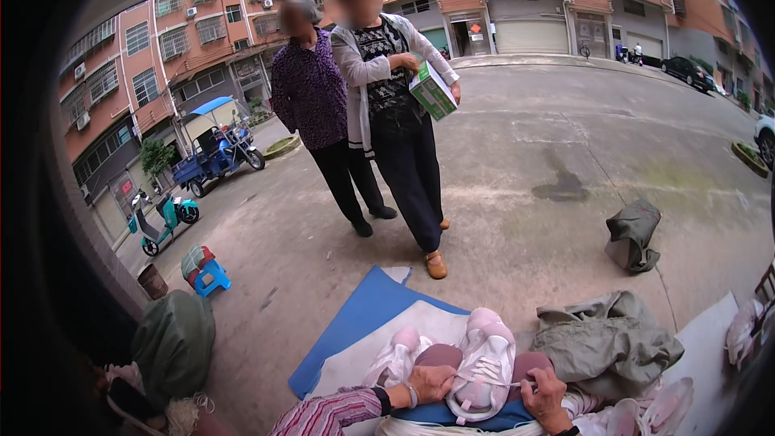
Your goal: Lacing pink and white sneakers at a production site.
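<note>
1. Shoe (pixel 483 375), pink and white: held upright between the knees, above the near edge of the blue cloth (pixel 504 417) on the lap. The laces (pixel 489 369) are turned upward, presumably so that both hands can reach them.
2. Left hand (pixel 433 383): placed at the shoe's left side, fingers curled inward. Whether a lace or the shoe is gripped cannot be told; the shoe is probably steadied there.
3. Right hand (pixel 546 397): placed at the shoe's right side. A thin lace end appears to be pinched between fingertips and thumb, seemingly drawn out sideways for control.
4. Second shoe (pixel 395 358), matching: laid beside the left knee, near the right edge of the pale sheet (pixel 343 373), likely for easy reach.
5. Blue sheet (pixel 353 315): spread on the ground beyond the pale sheet's far edge.
6. Grey-green cloth (pixel 609 343): heaped beyond the right knee, apparently set aside.
</note>
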Available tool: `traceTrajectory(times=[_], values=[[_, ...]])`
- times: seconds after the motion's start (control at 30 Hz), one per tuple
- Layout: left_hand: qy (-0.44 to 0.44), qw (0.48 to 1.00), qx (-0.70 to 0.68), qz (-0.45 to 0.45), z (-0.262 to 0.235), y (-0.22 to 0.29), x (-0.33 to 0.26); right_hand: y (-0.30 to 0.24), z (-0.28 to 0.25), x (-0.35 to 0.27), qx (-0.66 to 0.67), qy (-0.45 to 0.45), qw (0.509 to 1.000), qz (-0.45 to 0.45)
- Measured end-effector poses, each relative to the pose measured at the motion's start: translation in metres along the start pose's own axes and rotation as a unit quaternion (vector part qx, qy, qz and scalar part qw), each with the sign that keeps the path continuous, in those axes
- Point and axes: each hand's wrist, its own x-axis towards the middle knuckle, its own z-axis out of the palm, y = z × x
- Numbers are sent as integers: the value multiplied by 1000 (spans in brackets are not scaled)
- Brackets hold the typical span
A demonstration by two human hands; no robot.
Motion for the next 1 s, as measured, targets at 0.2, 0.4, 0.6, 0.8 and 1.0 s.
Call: traceTrajectory(times=[0.2, 0.4, 0.6, 0.8, 1.0], values=[[3, 1000, -13, 8, -1, 2, 1, 4, 2, -3, -2, 4, 1000, -2], [14, 1000, -2, 18, 1, 0, 0, 2, 0, -1, -1, 12, 1000, -9], [22, 999, -4, 24, 3, 0, 0, 0, 1, 0, 0, 26, 1000, -10], [15, 1000, 3, 20, 1, -2, 3, 1, 2, 2, -2, 17, 1000, -4], [13, 1000, -3, 15, 2, -1, 0, 0, 1, 1, 4, 13, 1000, 1]])
